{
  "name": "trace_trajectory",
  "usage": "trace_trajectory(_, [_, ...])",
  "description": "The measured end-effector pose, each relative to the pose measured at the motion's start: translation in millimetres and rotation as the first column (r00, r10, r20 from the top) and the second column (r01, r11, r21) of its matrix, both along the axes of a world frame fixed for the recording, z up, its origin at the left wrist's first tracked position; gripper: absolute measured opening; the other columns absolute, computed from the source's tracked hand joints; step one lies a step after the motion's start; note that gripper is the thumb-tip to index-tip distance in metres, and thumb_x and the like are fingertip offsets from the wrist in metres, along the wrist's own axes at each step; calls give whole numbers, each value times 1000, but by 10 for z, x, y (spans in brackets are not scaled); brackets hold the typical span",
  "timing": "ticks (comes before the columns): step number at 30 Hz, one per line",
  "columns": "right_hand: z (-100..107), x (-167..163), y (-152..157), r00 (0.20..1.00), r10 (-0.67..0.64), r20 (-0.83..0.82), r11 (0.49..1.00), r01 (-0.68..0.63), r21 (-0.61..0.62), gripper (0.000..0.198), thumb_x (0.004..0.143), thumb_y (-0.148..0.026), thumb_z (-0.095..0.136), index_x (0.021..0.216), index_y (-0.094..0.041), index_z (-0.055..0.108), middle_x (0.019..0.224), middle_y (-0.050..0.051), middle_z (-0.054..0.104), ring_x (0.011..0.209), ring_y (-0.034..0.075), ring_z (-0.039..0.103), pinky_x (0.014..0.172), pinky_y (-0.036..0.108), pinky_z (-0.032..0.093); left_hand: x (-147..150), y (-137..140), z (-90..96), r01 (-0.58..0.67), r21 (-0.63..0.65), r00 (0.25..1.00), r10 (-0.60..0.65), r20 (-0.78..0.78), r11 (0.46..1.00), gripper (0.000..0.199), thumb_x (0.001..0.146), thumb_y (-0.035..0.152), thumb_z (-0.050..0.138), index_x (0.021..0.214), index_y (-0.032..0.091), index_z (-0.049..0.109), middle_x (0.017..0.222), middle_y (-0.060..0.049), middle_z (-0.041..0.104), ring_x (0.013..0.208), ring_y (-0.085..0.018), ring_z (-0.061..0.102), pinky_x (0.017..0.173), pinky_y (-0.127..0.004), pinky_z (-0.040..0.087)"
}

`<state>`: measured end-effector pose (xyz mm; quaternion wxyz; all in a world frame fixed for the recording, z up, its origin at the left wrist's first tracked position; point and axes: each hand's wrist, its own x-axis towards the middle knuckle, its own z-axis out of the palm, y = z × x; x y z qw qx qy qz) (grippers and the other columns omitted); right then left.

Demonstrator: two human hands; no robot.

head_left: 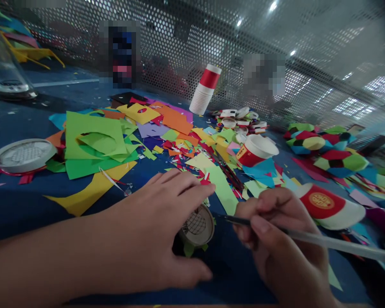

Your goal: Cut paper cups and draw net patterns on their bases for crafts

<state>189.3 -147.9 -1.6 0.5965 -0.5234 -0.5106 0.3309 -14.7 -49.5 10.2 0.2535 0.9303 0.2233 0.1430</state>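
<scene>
My left hand [154, 226] reaches over a small round cup base [199, 226] on the dark blue table. Its fingers stretch past the far side of the base and the thumb is spread apart near it, gripping nothing I can see. The base bears a black turtle-shell drawing, and green paper pieces stick out from under it. My right hand [285, 239] is closed around a pen [324, 239] with a dark front end and a pale translucent barrel. The pen's tip points left, just short of the base's right edge.
Another drawn cup base [24, 155] lies at left by green paper [93, 128]. A cut cup [259, 149], a red-and-white cup piece [330, 205] and a cup stack [205, 90] stand among scraps. A glass jar [6, 64] is far left; colourful paper shapes [340, 162] lie right.
</scene>
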Motion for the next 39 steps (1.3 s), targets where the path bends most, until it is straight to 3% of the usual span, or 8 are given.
trace_trajectory(4, [-31, -31, 44, 998, -34, 44, 999, 35, -23, 17, 93, -19, 62, 80, -27, 54, 62, -3, 61, 52, 14, 54, 45, 21, 40, 6, 31, -43, 42, -35, 999, -42, 8, 998, 65, 77, 32, 77, 136, 20, 54, 130, -7, 65, 125, -32, 57, 116, -58, 31])
trace_trajectory(7, [-66, -60, 73, 990, -26, 137, 997, 36, -66, 23, 89, -13, 61, 72, -25, 50, 58, -4, 55, 47, 11, 47, 42, 21, 34, 18, 22, -110, 36, -13, 999, -36, 23, 999, 80, 71, 46, 84, 140, 22, 50, 123, -7, 68, 118, -34, 60, 114, -65, 24])
trace_trajectory(9, [-92, -79, 93, 980, 2, 198, 997, 13, -72, 23, 86, -12, 59, 70, -25, 48, 57, -4, 52, 46, 11, 43, 42, 23, 31, 33, -9, -145, 36, 35, 999, -38, 35, 999, 87, 65, 57, 87, 137, 20, 53, 120, -10, 69, 116, -37, 60, 110, -65, 27])
trace_trajectory(13, [-102, -104, 143, 962, 65, 264, 993, -38, -110, 21, 84, -16, 57, 69, -26, 45, 56, -6, 47, 44, 12, 41, 41, 24, 29, 58, -92, -143, 28, 28, 999, -29, 25, 999, 73, 59, 63, 89, 112, 20, 64, 103, -5, 69, 103, -34, 61, 101, -60, 34])
trace_trajectory(18, [-21, -121, 182, 951, 109, 290, 975, -46, -219, 20, 77, -20, 57, 66, -28, 42, 53, -6, 47, 42, 13, 42, 39, 26, 29, 72, -136, -97, -14, -46, 1000, 13, -16, 999, 63, 57, 60, 91, 96, 20, 63, 97, -1, 66, 98, -31, 59, 99, -56, 35])
trace_trajectory(27, [55, -172, 192, 945, 146, 292, 955, -57, -291, 20, 75, -24, 57, 64, -29, 41, 50, -5, 47, 41, 13, 41, 39, 27, 29, 70, -103, -114, 2, -42, 1000, -3, -16, 999, 64, 58, 63, 89, 99, 21, 63, 97, -1, 66, 98, -31, 59, 96, -53, 35])
trace_trajectory(32, [33, -164, 183, 938, 65, 341, 971, 20, -240, 21, 76, -22, 58, 64, -28, 42, 50, -5, 48, 41, 13, 43, 39, 26, 30, 71, -99, -122, 6, -27, 1000, -5, 8, 1000, 66, 58, 65, 89, 98, 21, 62, 98, -1, 67, 100, -32, 59, 97, -56, 35])
trace_trajectory(39, [-66, -140, 135, 949, 56, 310, 973, 17, -228, 23, 85, -19, 59, 69, -26, 44, 52, -6, 51, 41, 11, 43, 39, 24, 29, 73, -113, -124, 12, -21, 1000, -12, 4, 1000, 62, 60, 63, 88, 97, 21, 63, 97, -2, 67, 98, -32, 59, 98, -57, 35])
